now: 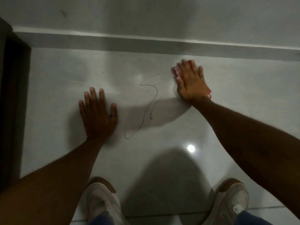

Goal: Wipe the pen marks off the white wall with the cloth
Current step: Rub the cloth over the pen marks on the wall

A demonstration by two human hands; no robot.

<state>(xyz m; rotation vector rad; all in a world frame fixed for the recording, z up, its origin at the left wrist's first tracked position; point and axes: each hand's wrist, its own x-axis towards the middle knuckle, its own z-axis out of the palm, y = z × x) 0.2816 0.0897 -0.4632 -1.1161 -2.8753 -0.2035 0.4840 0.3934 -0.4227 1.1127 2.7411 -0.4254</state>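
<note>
A dark pen scribble (pixel 146 104) loops across a glossy white surface (pixel 65 78) in the middle of the head view. My right hand (pixel 190 82) lies flat, pressing a pink-red cloth (pixel 209 93) against the surface just right of the marks; only the cloth's edges peek out at the fingers and wrist. My left hand (pixel 97 112), with a dark ring on one finger, rests flat with fingers spread to the left of the scribble, holding nothing.
A grey skirting strip (pixel 146 44) runs across above the hands, with a pale wall (pixel 162 13) beyond it. A dark wooden frame (pixel 13 95) stands at the left edge. My two white shoes (pixel 100 202) (pixel 230 200) sit at the bottom. A light reflects at lower right.
</note>
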